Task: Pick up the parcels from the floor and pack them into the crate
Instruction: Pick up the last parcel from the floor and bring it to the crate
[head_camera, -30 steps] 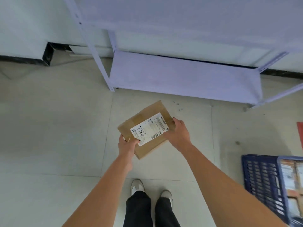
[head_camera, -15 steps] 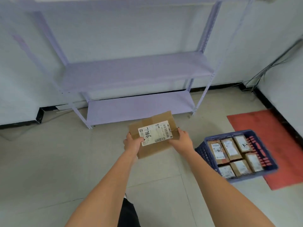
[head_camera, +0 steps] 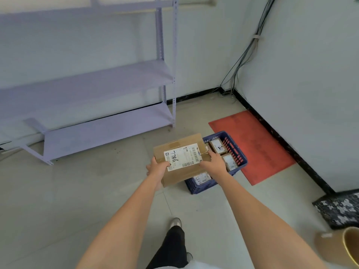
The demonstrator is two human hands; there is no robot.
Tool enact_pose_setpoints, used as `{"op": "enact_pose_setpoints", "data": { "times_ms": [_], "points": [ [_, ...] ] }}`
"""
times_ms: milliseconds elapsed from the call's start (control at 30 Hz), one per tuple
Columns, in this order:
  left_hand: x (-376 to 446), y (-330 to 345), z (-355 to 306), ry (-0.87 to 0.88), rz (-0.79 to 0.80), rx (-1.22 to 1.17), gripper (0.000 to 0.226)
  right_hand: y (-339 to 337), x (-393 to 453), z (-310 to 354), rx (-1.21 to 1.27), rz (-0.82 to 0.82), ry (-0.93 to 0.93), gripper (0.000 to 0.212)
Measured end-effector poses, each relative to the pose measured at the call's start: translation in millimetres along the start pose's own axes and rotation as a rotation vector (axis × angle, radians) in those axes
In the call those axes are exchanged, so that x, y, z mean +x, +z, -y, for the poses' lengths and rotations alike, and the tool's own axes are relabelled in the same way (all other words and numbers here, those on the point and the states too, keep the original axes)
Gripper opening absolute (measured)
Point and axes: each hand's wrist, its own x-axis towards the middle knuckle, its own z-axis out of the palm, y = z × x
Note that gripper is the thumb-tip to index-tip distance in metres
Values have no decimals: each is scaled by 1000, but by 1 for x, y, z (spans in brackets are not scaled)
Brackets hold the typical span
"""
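At the lower right edge sits a brown roll (head_camera: 347,247), well clear of the hands. Both hands are closed on one cardboard parcel (head_camera: 181,159), held off the floor (head_camera: 58,200): the left hand (head_camera: 156,169) grips its near-left corner with the thumb on top, and the right hand (head_camera: 214,164) grips its right edge. The parcel hangs over the near-left part of the blue crate (head_camera: 237,152), which already holds smaller labelled parcels (head_camera: 218,146).

The held parcel looks wide against the room left, so it may catch the crate's rim or lie tilted on the parcels beneath. A corner grip like the left one could also slip.

Its white label (head_camera: 182,157) carries a barcode and handwriting that reads roughly "7786" seen sideways; the fine print is illegible. Farther off lie a red mat (head_camera: 258,144) and lilac shelving (head_camera: 106,131).
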Motion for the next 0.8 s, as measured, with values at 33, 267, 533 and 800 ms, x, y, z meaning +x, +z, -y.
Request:
{"op": "enact_pose_setpoints", "data": {
  "times_ms": [33,267,533,800],
  "points": [
    [0,14,3,-23,12,8,54,-9,5,-9,-18,5,29,67],
    [41,99,2,-87,43,41,57,-49,77,-58,45,45,107,61],
    [115,178,-13,-190,-74,106,67,-71,191,-96,24,173,148,63],
    [177,236,-7,-237,-110,149,71,-72,281,-132,-17,283,192,70]
  ]
}}
